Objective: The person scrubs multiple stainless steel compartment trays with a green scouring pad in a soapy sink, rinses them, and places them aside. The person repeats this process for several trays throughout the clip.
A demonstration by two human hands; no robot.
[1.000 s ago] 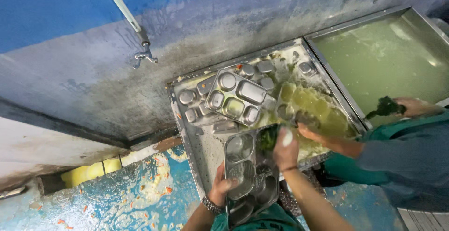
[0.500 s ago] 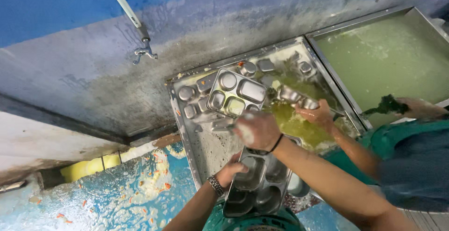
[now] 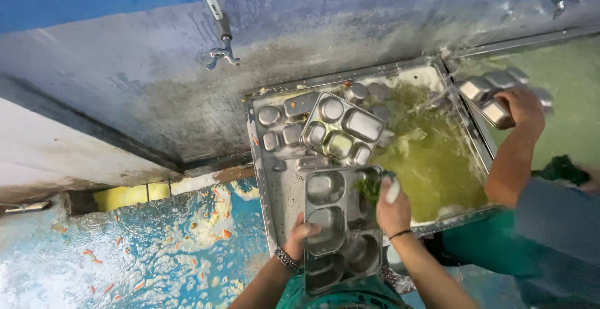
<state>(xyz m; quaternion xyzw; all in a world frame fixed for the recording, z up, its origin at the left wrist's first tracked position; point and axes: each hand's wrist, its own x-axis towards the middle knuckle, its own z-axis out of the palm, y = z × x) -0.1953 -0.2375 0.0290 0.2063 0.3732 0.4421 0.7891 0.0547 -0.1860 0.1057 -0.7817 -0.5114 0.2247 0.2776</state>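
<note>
Sink (image 3: pixel 269 177), steel, rectangular, holding murky green water; two more compartment trays stacked at its far left corner. Steel tray (image 3: pixel 340 234), glossy, overhangs the near edge. Left hand (image 3: pixel 302 235) clamps its left rim; right hand (image 3: pixel 392 206) presses green scrubber (image 3: pixel 370 188), fibrous, into it.

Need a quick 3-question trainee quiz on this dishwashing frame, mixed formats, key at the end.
1. True or false: the left hand grips the edge of the compartment tray.
2. The right hand presses what onto that tray? A) green scrubber B) spoon C) towel
3. Fill in: the co-worker's hand lifts a tray between the sink of yellow-green water and the ____ basin.

Key: 1 true; 2 A, the green scrubber; 3 right-hand basin.
</note>
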